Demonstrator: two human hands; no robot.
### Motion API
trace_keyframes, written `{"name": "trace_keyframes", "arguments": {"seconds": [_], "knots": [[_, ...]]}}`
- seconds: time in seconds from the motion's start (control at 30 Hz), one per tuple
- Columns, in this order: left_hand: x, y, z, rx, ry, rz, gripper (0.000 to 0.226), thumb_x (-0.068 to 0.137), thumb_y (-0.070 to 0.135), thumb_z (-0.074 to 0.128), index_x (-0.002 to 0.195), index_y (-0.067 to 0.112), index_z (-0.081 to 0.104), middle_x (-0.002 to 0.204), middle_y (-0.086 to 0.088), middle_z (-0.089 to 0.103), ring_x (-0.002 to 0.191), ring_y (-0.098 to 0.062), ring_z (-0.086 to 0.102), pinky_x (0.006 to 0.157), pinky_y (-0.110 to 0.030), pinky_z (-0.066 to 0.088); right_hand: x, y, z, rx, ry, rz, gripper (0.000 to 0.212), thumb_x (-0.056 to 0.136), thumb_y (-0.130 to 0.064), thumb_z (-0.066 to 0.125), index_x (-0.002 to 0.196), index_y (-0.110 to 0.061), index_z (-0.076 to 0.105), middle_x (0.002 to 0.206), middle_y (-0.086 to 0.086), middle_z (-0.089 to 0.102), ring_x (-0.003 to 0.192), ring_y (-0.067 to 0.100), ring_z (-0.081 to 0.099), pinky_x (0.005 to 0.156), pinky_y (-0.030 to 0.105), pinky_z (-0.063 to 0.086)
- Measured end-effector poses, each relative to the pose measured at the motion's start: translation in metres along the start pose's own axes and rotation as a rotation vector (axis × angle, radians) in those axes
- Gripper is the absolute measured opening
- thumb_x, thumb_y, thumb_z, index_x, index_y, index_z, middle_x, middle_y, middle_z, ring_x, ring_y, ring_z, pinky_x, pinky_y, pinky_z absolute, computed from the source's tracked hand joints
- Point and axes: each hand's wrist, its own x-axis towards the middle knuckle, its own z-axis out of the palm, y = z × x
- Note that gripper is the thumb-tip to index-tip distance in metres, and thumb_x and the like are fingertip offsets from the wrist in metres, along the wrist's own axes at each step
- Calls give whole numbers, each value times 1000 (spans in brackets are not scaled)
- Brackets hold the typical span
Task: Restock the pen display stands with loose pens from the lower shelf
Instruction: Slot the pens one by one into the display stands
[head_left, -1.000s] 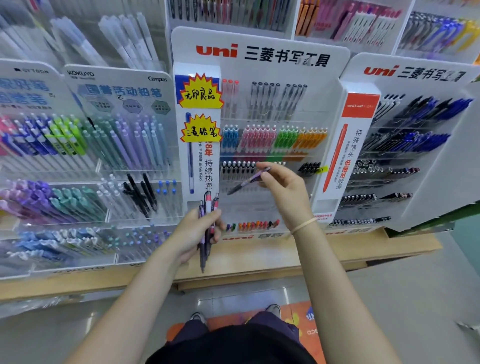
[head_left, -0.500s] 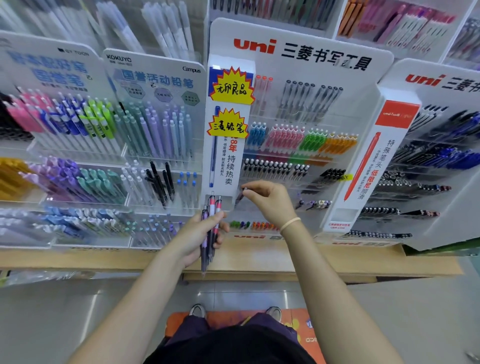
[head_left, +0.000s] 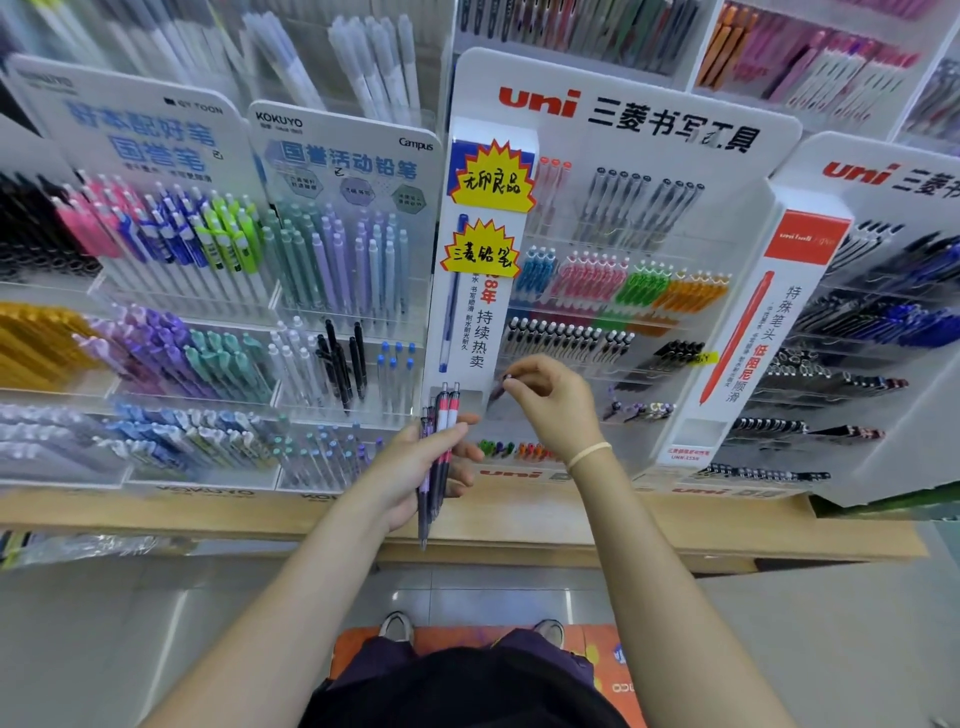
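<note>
My left hand (head_left: 415, 467) grips a bunch of loose pens (head_left: 437, 452) upright, pink and purple barrels with dark tips pointing down, in front of the white uni display stand (head_left: 613, 130). My right hand (head_left: 556, 402) pinches the top end of a single dark purple pen (head_left: 496, 389) at a clear tier of that stand, just left of a short row of purple pens (head_left: 639, 410). Most of that pen's barrel is hidden behind the clear plastic and my fingers.
A Kokuyo stand (head_left: 343, 156) with pastel pencils stands to the left, a second uni stand (head_left: 857, 312) with dark and blue pens to the right. All rest on a wooden shelf (head_left: 675, 525). Grey floor and my shoes (head_left: 397, 626) lie below.
My right hand has brought the single pen down and left from mid-air to the lower clear tier of the uni stand. The view has moved closer. My left hand keeps its bunch.
</note>
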Motion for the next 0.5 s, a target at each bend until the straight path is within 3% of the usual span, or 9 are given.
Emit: {"name": "trace_keyframes", "arguments": {"seconds": [0.2,0.37,0.5], "knots": [[3,0,-1,-24,7,-26,17,100,20,58,110,10,47,77,-7,63,54,-16,51,44,-23,41,-15,1,-1,-1,41,-40,9,91,-14,69,91,-22,65,90,-10,71,87,-1,66,85,21,52],[3,0,2,-49,-33,-17,17,101,16,57,113,10,47,84,-11,66,62,-19,59,50,-26,48,-10,10,16,-115,-30,14,4,91,-15,69,94,-17,67,91,-11,71,90,1,66,92,32,53],[3,2,0,-71,-19,33,29,96,18,63,118,2,53,83,-10,69,64,-21,64,55,-31,56,-4,15,26,-207,-47,-1,5,91,-21,68,92,-24,65,89,-18,68,92,5,67,98,51,47]]}}
